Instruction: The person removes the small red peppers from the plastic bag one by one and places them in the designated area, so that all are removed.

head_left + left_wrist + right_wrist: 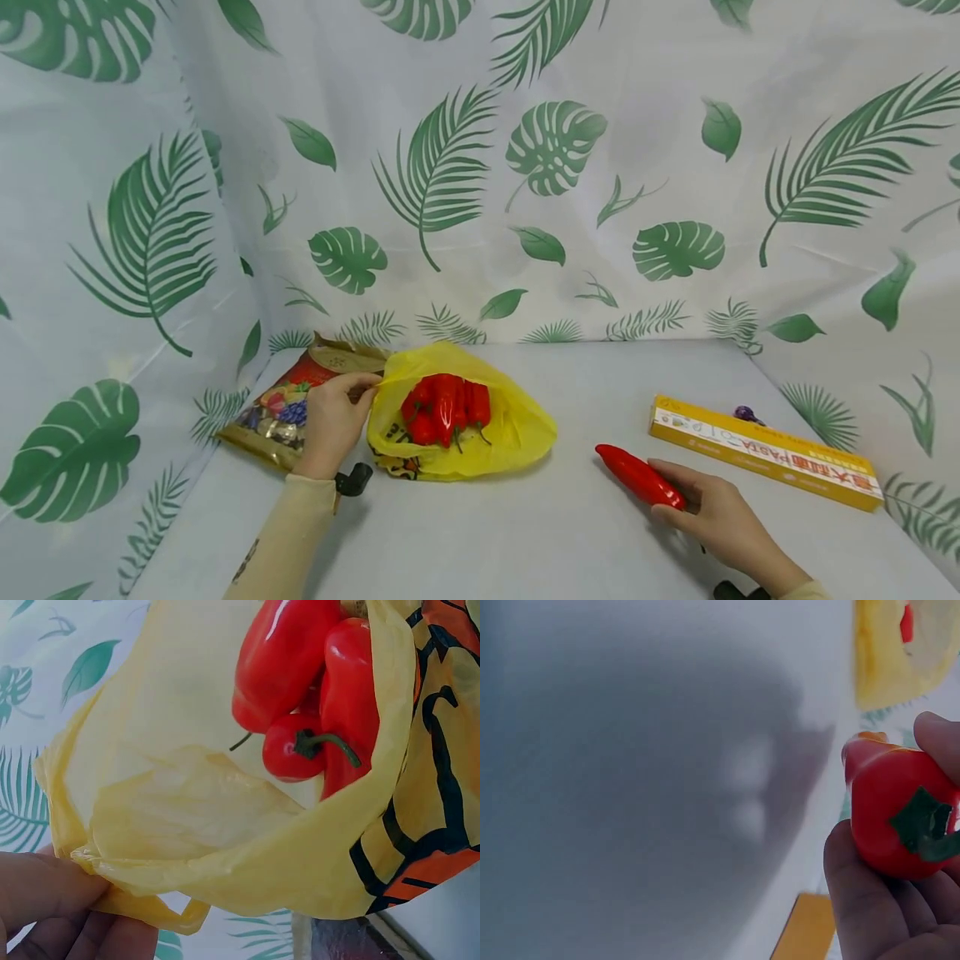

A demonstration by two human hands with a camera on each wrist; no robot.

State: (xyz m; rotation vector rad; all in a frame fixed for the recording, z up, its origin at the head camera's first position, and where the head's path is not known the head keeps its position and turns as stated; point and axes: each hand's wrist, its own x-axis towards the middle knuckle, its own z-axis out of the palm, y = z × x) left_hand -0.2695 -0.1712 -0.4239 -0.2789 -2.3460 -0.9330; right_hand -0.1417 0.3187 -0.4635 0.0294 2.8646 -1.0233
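Observation:
A yellow plastic bag (487,433) lies open on the table and holds several red peppers (446,408). My left hand (333,421) pinches the bag's left rim and keeps its mouth open. In the left wrist view the fingers (45,900) grip the yellow bag edge (150,889), with the red peppers (315,690) inside. My right hand (712,517) grips a long red pepper (637,477) by its stem end, low over the table, right of the bag. In the right wrist view that red pepper (900,810) shows its green stem between my fingers (862,900).
A patterned snack packet (288,404) lies behind my left hand. A long yellow box (765,450) sits at the right, with a small purple object (746,414) behind it. Leaf-print cloth walls close in the table (525,533) on three sides.

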